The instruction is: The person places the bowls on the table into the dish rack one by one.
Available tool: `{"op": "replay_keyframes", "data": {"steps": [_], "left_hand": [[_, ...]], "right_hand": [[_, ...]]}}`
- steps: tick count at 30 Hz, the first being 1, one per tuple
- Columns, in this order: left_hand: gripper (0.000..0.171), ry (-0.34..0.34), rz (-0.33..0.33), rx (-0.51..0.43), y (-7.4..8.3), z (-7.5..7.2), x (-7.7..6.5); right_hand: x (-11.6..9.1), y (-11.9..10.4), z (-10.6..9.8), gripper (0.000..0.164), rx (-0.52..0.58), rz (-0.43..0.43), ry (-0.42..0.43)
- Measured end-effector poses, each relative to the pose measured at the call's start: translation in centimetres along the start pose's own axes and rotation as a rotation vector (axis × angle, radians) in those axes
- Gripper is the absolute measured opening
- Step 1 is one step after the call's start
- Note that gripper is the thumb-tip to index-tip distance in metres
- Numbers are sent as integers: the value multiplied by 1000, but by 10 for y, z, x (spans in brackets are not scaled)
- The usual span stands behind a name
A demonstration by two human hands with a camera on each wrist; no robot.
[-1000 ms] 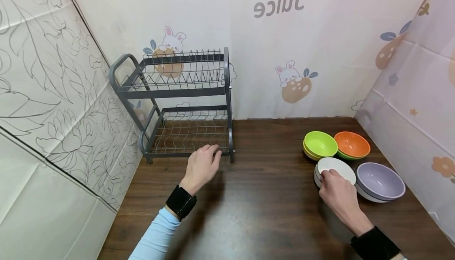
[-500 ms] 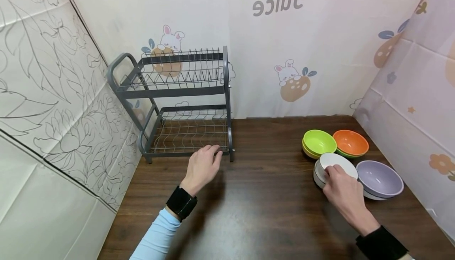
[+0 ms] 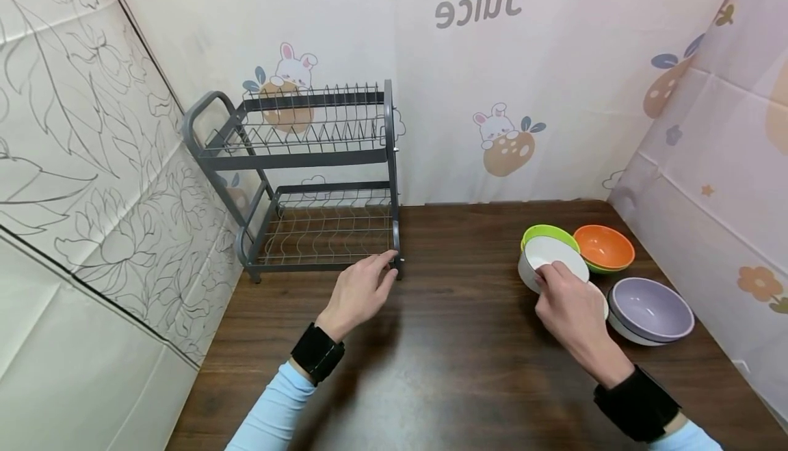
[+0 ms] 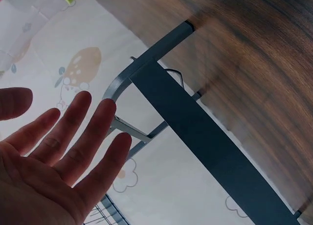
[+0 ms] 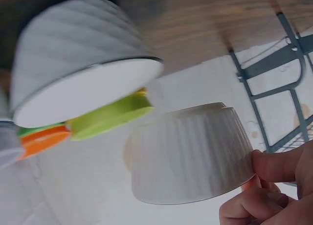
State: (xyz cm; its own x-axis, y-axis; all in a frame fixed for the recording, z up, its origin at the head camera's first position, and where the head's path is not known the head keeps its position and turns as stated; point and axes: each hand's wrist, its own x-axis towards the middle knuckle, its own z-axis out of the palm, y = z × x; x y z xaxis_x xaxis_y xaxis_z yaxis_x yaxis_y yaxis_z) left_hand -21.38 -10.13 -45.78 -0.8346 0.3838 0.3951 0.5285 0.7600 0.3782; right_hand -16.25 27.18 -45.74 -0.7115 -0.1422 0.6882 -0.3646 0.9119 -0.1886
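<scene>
My right hand (image 3: 572, 314) pinches the rim of a white ribbed bowl (image 5: 190, 156), thumb on one side and fingers on the other. The bowl is held up off the table, tilted, and overlaps the lime green bowl (image 3: 542, 232) in the head view. Below it, mostly covered by the hand, stands another bowl (image 5: 80, 54), white inside with a grey diamond-patterned outside. My left hand (image 3: 360, 293) holds nothing; its fingers extend loosely near the front right post of a two-tier dish rack (image 3: 295, 161). In the left wrist view that palm (image 4: 34, 191) shows bare.
An orange bowl (image 3: 605, 246) sits on a green one at the back right. Nearer, a purple bowl (image 3: 654, 308) rests on a white one. The wire rack holds no dishes. Patterned sheets (image 3: 455, 95) enclose the brown wooden table (image 3: 443, 369) on three sides.
My right hand has lifted the white bowl off its stack and moved it up and left, over the lime bowl in view. My left hand has shifted slightly right.
</scene>
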Motion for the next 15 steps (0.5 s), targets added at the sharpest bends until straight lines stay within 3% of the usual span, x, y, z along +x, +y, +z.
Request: {"op": "replay_keyframes", "data": {"steps": [8,15], "left_hand": [[37,17,31,-34,5,0,4],[37,-19,61,-42,13,0,5]], "right_hand": [[21,-25,1,10,54,-88,27],[32,-46,6,12,92,-153,-1]]}}
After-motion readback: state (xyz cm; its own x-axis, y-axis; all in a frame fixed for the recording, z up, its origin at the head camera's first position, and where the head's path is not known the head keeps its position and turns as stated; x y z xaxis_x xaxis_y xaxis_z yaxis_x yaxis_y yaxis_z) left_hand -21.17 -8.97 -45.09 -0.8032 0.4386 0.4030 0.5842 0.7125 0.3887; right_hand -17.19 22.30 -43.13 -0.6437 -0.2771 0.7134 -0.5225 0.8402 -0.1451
